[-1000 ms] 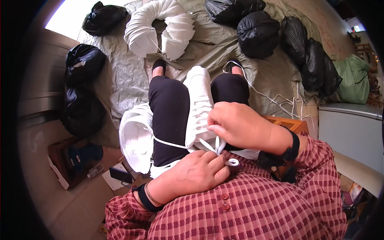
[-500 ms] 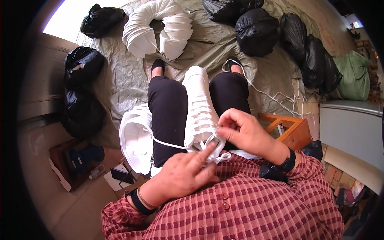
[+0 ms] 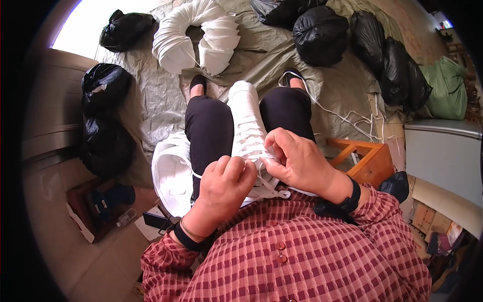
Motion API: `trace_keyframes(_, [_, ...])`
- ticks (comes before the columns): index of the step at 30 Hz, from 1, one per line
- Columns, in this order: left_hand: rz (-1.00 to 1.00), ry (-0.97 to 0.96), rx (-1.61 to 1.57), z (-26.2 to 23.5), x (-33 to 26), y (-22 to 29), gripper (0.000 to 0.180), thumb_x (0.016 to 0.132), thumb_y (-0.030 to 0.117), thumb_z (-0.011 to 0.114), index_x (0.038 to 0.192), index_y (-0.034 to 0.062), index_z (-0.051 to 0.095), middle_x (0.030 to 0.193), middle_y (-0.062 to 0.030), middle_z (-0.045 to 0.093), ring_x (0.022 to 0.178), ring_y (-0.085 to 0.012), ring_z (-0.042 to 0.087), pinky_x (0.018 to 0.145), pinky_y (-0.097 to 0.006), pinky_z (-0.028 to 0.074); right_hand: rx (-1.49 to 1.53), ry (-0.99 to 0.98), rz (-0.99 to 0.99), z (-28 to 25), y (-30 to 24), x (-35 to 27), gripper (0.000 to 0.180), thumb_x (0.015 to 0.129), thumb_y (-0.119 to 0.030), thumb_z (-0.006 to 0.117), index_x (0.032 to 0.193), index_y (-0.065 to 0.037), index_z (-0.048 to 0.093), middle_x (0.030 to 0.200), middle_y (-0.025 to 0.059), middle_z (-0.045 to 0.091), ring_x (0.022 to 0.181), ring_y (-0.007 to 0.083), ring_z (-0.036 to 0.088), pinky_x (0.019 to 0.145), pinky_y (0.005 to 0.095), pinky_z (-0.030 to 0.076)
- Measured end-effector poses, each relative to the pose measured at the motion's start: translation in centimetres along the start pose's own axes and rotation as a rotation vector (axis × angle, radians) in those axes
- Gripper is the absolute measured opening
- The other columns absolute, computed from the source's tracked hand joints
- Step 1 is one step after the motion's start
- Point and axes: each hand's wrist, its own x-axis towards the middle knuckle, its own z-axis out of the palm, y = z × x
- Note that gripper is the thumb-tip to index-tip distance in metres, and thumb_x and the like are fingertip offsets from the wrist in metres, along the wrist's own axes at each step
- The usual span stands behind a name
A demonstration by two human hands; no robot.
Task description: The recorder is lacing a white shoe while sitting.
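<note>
A white lace-up shoe upper [image 3: 245,108] lies lengthwise between my thighs, its toe pointing away from me. White shoelace [image 3: 250,137] crosses its front in several rows, with a loose loop and lace ends near my belly. My left hand [image 3: 226,183] is closed in a pinch at the left of the upper's near end, on the shoelace; its fingertips are partly hidden. From the right, my right hand [image 3: 302,161] pinches the lace by the near eyelets with thumb and forefinger. Against my left thigh rests a stack of white uppers [image 3: 170,173].
On the grey-green sheet [image 3: 156,105] lies a ring of stacked white uppers [image 3: 219,48]. Black plastic bags [image 3: 322,38] surround it, with a green sack [image 3: 445,88] at far right. Loose white laces [image 3: 370,121] trail near a wooden stool [image 3: 375,158].
My left hand has risen from below the loop and closed into a pinch beside the lacing. My right hand has shifted slightly left and stays at the lace.
</note>
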Motion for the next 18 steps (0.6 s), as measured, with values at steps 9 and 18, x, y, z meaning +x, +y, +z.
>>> trace_keyframes(9, [-0.04, -0.082, -0.046, 0.2, 0.5, 0.2, 0.038, 0.079, 0.011, 0.065, 0.116, 0.007, 0.067, 0.087, -0.0047, 0.048, 0.079, -0.0225, 0.054, 0.068, -0.036, 0.045, -0.021, -0.144, -0.017, -0.7, 0.4, 2.2, 0.028, 0.086, -0.021, 0.071, 0.098, -0.004, 0.052, 0.083, 0.0165, 0.064, 0.078, 0.0387, 0.066, 0.068, 0.0446, 0.052])
trace_keyframes(18, [0.016, -0.17, -0.047, -0.6, 0.3, -0.3, 0.045, 0.081, 0.01, 0.063, 0.126, 0.0117, 0.067, 0.088, -0.0051, 0.046, 0.081, -0.0223, 0.052, 0.07, -0.037, 0.044, 0.104, -0.239, 0.035, -1.4, 0.1, 2.4, 0.023, 0.085, -0.015, 0.071, 0.094, -0.003, 0.054, 0.078, 0.0143, 0.061, 0.075, 0.0335, 0.065, 0.069, 0.0399, 0.053])
